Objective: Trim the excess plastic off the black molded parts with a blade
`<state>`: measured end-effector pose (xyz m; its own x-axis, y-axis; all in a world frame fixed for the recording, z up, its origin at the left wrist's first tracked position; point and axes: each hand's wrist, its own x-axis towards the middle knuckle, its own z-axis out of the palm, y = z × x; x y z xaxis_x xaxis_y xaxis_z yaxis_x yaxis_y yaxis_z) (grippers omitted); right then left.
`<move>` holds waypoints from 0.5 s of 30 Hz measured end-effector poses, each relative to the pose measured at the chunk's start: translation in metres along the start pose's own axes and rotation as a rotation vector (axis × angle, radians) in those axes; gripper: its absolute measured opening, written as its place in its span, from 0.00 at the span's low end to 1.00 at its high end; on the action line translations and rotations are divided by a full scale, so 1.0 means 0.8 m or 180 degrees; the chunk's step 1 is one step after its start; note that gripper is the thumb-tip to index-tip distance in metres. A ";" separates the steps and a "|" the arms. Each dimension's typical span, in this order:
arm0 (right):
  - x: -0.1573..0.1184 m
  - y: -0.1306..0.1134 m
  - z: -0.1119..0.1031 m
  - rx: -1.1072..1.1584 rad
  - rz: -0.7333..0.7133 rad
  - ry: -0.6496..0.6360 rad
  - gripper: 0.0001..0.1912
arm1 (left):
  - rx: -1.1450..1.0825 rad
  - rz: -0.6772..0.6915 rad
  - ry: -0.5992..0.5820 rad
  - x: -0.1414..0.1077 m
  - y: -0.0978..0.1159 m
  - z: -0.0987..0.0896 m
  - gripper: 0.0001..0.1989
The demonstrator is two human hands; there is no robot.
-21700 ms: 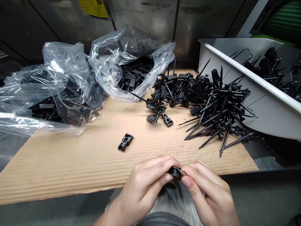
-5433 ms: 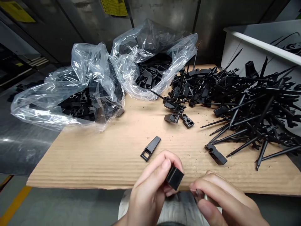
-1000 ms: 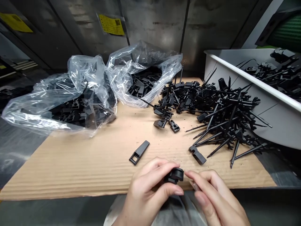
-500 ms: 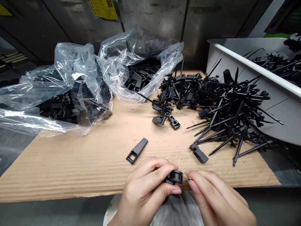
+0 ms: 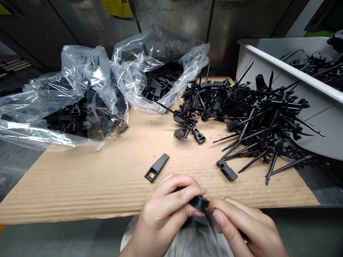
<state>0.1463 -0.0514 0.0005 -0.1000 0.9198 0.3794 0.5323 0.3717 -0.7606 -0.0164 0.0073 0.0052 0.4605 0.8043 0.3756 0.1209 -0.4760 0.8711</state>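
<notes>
My left hand (image 5: 170,212) grips a round black part (image 5: 199,203) between thumb and fingers, near the front edge of the cardboard. Close against its right side, my right hand (image 5: 241,223) pinches a thin piece, mostly hidden by the fingertips. A tapered black clip (image 5: 158,167) with a square opening lies just beyond my left hand. Beyond my right hand rests a small black block (image 5: 227,170). Farther back is another small black block (image 5: 199,136), beside a few joined black parts (image 5: 182,125).
A large pile of black rods and parts (image 5: 268,121) covers the right of the cardboard (image 5: 93,182). Behind it stands a white bin (image 5: 289,69) holding more. Two clear plastic bags (image 5: 85,64) (image 5: 128,71) of black parts sit at the back left.
The round black part has turned and tilted in my left hand. My right hand has come in closer, its fingertips now against the part's right side.
</notes>
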 end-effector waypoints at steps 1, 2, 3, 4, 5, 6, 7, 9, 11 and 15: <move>-0.001 0.000 0.000 -0.0062 -0.0043 0.0020 0.07 | -0.0024 -0.0001 0.0003 0.000 0.000 0.000 0.10; -0.003 0.001 0.000 -0.0139 -0.0092 0.0058 0.08 | -0.0046 0.0000 0.0011 -0.001 0.000 0.000 0.10; -0.004 0.001 0.000 -0.0210 -0.0124 0.0101 0.09 | -0.0062 0.0009 0.0017 -0.001 0.000 0.000 0.11; -0.005 0.001 0.000 -0.0256 -0.0144 0.0139 0.10 | -0.0069 0.0033 0.0021 -0.001 0.000 0.001 0.11; -0.005 0.001 0.000 -0.0274 -0.0160 0.0165 0.10 | -0.0063 0.0048 0.0021 -0.001 -0.001 0.001 0.11; -0.006 0.000 0.000 -0.0284 -0.0171 0.0183 0.10 | -0.0051 0.0065 0.0018 -0.001 -0.001 0.001 0.11; -0.005 0.000 0.000 -0.0299 -0.0174 0.0181 0.09 | -0.0038 0.0074 0.0012 -0.001 -0.002 0.001 0.11; -0.004 -0.002 -0.002 -0.0307 -0.0154 0.0107 0.08 | -0.0002 0.0076 0.0001 -0.001 -0.002 0.001 0.11; 0.000 -0.004 -0.005 -0.0126 -0.0007 -0.0041 0.08 | 0.0019 0.0081 -0.0014 -0.002 -0.003 0.000 0.11; 0.005 -0.006 -0.014 0.1057 0.1031 -0.0867 0.12 | 0.0070 0.0115 -0.0128 -0.003 -0.002 -0.002 0.11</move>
<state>0.1531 -0.0505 0.0116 -0.2127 0.9769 -0.0190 0.2818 0.0427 -0.9585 -0.0189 0.0068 0.0034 0.4999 0.7717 0.3932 0.1228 -0.5126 0.8498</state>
